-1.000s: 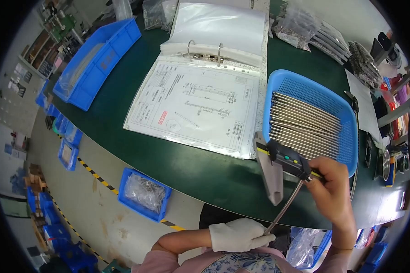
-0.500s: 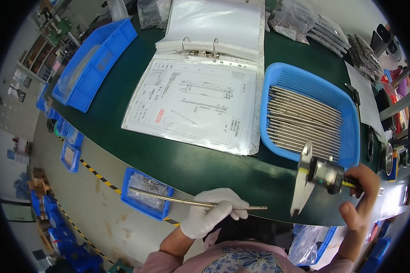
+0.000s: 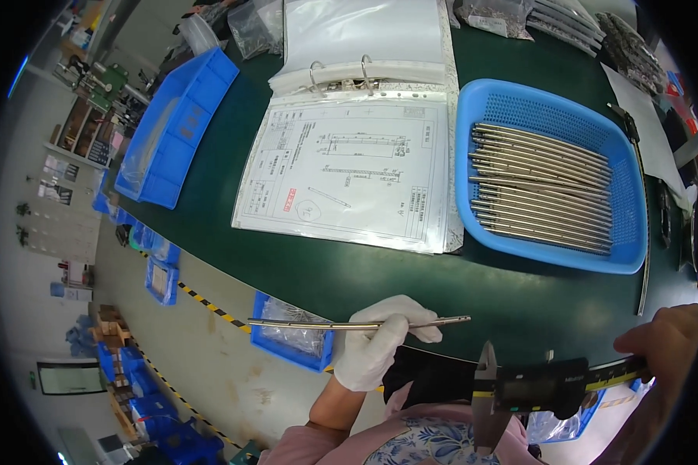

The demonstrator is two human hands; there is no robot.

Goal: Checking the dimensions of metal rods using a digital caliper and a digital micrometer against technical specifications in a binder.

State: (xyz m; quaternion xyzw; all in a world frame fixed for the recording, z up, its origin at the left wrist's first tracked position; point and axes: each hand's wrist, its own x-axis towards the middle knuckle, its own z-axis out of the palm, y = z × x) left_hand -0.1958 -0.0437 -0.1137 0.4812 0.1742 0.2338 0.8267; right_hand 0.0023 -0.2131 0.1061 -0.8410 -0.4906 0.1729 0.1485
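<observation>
My left hand (image 3: 374,345), in a white glove, pinches a thin metal tube (image 3: 298,325) with small holes along it. The tube lies nearly level past the table's near edge, its right end sticking out beyond my fingers. Lower right, my bare right hand (image 3: 663,345) is closed around the beam end of a digital caliper (image 3: 539,386). The caliper's jaws (image 3: 485,395) point away from that hand, just right of my body, and stand apart from the tube. Similar metal tubes (image 3: 543,190) lie side by side in a light blue plastic basket (image 3: 554,94) on the green table.
A ring binder (image 3: 341,186) lies open at a technical drawing in the table's middle. Left of it stands a long blue bin (image 3: 182,128). Bagged parts (image 3: 496,17) sit at the far right. Below the table edge is a blue crate (image 3: 291,349) of bagged pieces.
The caliper has come down and toward my body, and its beam now lies more level. My left hand has raised the tube slightly and levelled it. The whole view has shifted too.
</observation>
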